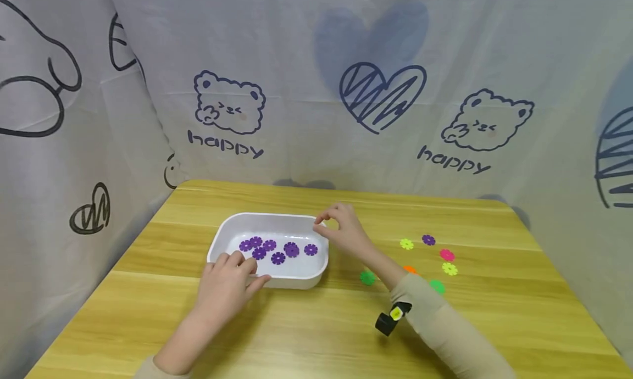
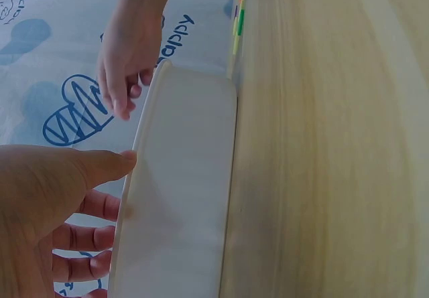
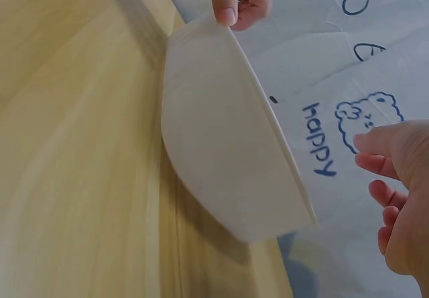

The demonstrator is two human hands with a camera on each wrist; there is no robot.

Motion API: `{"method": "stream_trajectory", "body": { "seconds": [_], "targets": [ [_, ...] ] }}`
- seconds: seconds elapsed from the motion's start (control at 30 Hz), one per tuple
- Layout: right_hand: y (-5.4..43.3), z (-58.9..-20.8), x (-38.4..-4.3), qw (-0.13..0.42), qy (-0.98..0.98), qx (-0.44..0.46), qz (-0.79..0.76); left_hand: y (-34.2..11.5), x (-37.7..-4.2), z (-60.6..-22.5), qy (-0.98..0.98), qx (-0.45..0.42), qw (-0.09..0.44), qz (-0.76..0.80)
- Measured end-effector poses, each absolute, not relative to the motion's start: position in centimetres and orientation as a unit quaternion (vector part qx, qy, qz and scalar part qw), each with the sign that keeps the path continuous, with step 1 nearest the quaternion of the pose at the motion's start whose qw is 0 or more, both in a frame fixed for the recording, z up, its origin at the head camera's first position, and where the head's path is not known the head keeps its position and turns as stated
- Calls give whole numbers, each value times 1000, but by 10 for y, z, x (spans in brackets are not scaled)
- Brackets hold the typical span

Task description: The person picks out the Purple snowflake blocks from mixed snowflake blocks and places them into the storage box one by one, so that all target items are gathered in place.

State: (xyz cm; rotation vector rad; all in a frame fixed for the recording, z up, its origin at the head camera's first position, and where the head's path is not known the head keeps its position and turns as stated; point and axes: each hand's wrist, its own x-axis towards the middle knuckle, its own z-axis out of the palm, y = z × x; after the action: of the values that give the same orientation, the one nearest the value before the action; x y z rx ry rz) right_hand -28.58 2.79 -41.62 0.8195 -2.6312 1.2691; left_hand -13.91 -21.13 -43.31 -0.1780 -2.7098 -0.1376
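A white plastic tray (image 1: 296,283) stands on the table, with several purple flower-shaped discs (image 1: 278,258) lying on its floor. My left hand (image 1: 222,285) grips the tray's near rim at the left. Its thumb lies outside the rim and its fingers reach over to the inner side, as the left wrist view shows. Over the tray's right end hovers my right hand (image 1: 344,233), thumb and forefinger bent toward each other. Nothing is visible between those fingers. In the right wrist view, the right hand (image 3: 405,197) is apart from the tray wall (image 3: 214,124).
Right of the tray, loose discs lie on the wooden table (image 1: 326,335): a purple one (image 1: 428,240), a pink one (image 1: 447,255), yellow ones (image 1: 406,244), green ones (image 1: 367,278), and an orange one (image 1: 409,269) partly behind the right forearm. A printed curtain (image 1: 306,137) encloses the table's back and sides.
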Motion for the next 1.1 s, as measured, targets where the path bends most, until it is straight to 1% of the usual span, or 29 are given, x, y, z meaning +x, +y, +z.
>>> {"method": "stream_trajectory", "body": {
  "seconds": [0.2,0.5,0.87,1.0,1.1],
  "targets": [
    [62,-419,-279,87,-858,260,433,-211,-140,-433,-975,-63,209,-49],
    [119,-428,-278,97,-860,218,451,-211,-139,-431,-974,-63,210,-51],
    [185,-439,-298,97,-868,105,476,-213,-138,-432,-975,-58,207,-51],
    [203,-446,-306,101,-881,69,456,-213,-139,-434,-974,-62,209,-53],
    [215,-452,-311,104,-894,59,432,-213,-140,-435,-974,-64,209,-54]
  ]
}}
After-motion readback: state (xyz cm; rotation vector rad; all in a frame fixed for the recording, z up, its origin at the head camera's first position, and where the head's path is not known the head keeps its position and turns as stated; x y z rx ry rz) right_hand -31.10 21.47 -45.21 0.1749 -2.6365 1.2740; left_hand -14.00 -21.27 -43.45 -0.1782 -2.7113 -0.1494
